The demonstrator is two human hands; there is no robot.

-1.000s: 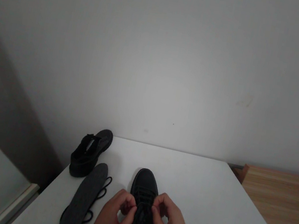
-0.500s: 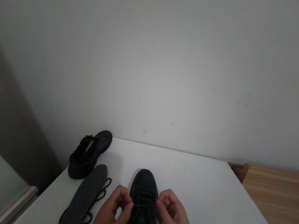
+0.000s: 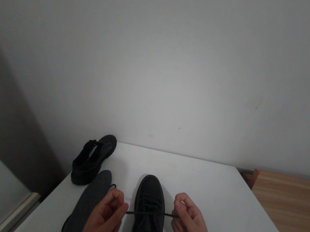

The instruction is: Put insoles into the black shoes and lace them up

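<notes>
A black lace-up shoe stands on the white table, toe pointing away from me; its heel runs past the lower edge of the view. Across its upper stretches a dark shoelace, pulled out to both sides. On the left of the shoe, my left hand pinches one part of the lace, and a loose end dangles below it. Over on the right, my right hand pinches the other part, with a short tip hanging beneath the fingers.
Left of my left hand lies a grey insole, with part of a black lace beside it. A second black shoe sits at the table's far left corner. The white table meets a wall behind; wooden boards are at the right.
My hands have moved apart, left hand leftward and right hand rightward, away from the shoe's sides. The lace now shows taut between them. The shoe has stayed in place.
</notes>
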